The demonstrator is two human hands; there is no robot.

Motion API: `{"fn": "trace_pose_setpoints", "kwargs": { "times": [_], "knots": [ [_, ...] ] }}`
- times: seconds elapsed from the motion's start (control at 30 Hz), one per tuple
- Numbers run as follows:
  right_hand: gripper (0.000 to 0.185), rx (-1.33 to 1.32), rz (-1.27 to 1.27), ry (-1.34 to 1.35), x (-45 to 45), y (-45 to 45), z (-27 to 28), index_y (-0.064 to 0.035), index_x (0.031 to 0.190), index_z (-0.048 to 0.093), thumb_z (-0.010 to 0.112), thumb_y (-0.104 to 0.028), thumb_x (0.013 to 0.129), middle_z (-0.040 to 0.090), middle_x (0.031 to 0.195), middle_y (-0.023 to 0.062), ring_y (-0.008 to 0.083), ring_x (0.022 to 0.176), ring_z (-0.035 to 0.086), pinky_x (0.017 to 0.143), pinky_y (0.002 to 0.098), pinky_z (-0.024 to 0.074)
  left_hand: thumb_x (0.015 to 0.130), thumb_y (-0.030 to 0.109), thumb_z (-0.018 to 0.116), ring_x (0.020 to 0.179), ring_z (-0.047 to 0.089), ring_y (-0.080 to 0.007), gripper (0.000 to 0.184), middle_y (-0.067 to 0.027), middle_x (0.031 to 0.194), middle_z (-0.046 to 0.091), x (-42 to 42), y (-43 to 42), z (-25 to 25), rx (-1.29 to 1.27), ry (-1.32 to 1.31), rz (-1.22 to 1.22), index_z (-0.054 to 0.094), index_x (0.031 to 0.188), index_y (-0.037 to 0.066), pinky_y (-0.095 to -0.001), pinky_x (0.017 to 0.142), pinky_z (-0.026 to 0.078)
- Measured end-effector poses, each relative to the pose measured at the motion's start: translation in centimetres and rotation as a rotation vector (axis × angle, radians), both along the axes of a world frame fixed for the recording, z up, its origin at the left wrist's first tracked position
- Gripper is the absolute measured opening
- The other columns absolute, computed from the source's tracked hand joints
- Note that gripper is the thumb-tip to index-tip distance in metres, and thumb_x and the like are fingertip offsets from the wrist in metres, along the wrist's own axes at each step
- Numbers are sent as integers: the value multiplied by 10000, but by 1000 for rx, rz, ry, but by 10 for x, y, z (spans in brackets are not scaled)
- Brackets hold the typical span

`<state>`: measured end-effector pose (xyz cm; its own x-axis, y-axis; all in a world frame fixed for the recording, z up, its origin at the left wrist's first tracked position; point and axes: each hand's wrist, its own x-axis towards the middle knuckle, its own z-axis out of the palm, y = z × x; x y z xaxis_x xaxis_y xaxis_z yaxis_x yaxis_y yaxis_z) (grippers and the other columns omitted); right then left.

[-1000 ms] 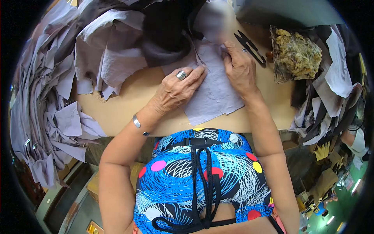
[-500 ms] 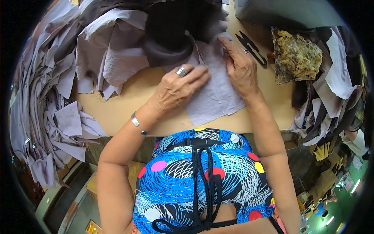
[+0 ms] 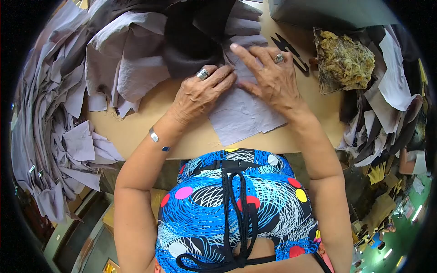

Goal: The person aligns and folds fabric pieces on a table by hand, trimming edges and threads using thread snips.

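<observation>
A lavender-grey fabric piece (image 3: 246,113) lies on the tan tabletop in front of me. My left hand (image 3: 202,88) is closed, its fingertips pinching this fabric along its upper left side. The fingertips' exact hold is partly hidden. My right hand (image 3: 275,77) rests on the same piece with fingers apart, index finger reaching to the dark fabric's edge. Beyond both hands bunches dark brown fabric (image 3: 191,45), meeting the grey piece. Black thread snips (image 3: 291,52) lie to the right of my right hand, touched by neither hand.
Grey gathered fabric (image 3: 141,59) spreads at the upper left, and a large heap of grey cloth (image 3: 50,123) hangs over the left edge. At right sit a yellowish plastic-wrapped clump (image 3: 348,61) and draped fabric pieces (image 3: 396,86). A grey casing (image 3: 327,13) stands at the back.
My right hand has shifted left over the grey piece, its index finger now at the dark fabric's edge. My left hand has moved slightly left and up, drawing its fingers together.
</observation>
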<state>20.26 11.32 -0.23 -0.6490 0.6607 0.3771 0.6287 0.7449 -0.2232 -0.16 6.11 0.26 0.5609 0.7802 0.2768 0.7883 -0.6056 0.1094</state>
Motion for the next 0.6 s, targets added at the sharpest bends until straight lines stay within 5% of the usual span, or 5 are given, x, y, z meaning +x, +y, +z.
{"fn": "trace_pose_setpoints", "kwargs": {
  "times": [0.23, 0.37, 0.6],
  "knots": [
    [857, -277, 89, -127, 38, -26, 16, -237, 1409, 385, 790, -306, 657, 522, 1139, 35, 232, 1048, 479, 875, 411, 343, 706, 5, 593, 935, 615, -230, 426, -41, 1137, 595, 0, -1, -4, 4, -84, -22, 619, 1118, 112, -312, 705, 547],
    [835, -251, -153, 161, 21, 0, -1, -207, 1416, 369, 775, -259, 688, 535, 1174, 106, 310, 1061, 504, 899, 434, 403, 608, -104, 634, 946, 594, -305, 460, -110, 1037, 595, -1, 1, -4, -9, -292, 57, 604, 1045, 37, -373, 807, 514],
    [670, -436, -382, 420, -19, 25, -6, -182, 1405, 371, 595, -29, 792, 634, 1038, 214, 375, 854, 633, 789, 425, 490, 619, -83, 639, 960, 601, -283, 440, -99, 1053, 598, -1, 1, -9, -14, -224, 32, 616, 1046, 25, -359, 806, 519]
  ]
}}
